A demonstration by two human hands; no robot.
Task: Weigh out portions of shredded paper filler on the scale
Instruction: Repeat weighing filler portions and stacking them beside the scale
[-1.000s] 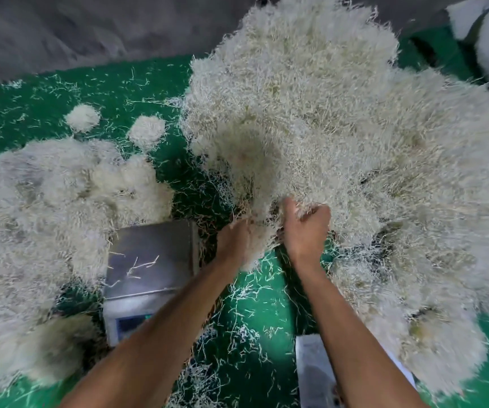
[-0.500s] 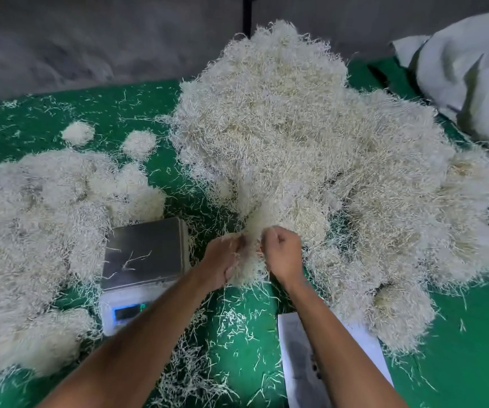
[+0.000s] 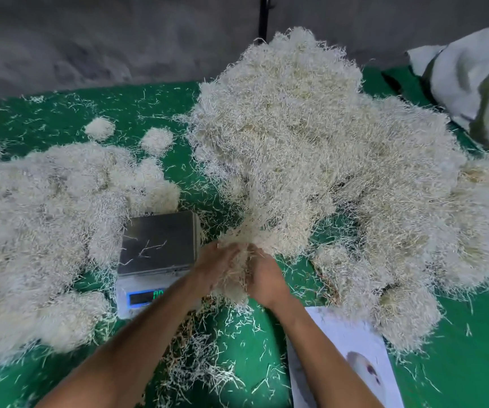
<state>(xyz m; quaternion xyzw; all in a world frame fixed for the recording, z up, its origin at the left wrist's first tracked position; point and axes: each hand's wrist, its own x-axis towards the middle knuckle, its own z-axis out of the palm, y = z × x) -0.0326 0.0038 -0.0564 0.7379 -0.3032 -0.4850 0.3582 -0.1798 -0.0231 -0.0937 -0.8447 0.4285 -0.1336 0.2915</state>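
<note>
A big heap of cream shredded paper filler (image 3: 319, 148) covers the right half of the green table. Its near edge trails down into a clump of filler (image 3: 237, 278) held between both hands. My left hand (image 3: 212, 267) grips the clump's left side and my right hand (image 3: 265, 276) grips its right side. Just left of my hands stands a small scale (image 3: 156, 245) with a steel platter carrying only a few loose strands. Its lit display (image 3: 144, 296) is partly hidden by my left forearm.
A second heap of filler (image 3: 46, 231) lies left of the scale, with two small tufts (image 3: 156, 139) behind it. A white printed sheet (image 3: 346, 357) lies at the near right. A white sack (image 3: 478, 86) sits at the far right. Loose strands litter the green table (image 3: 458, 363).
Both hands have drawn back from the big heap toward me and left, pulling a clump of filler with them. The view has widened and risen.
</note>
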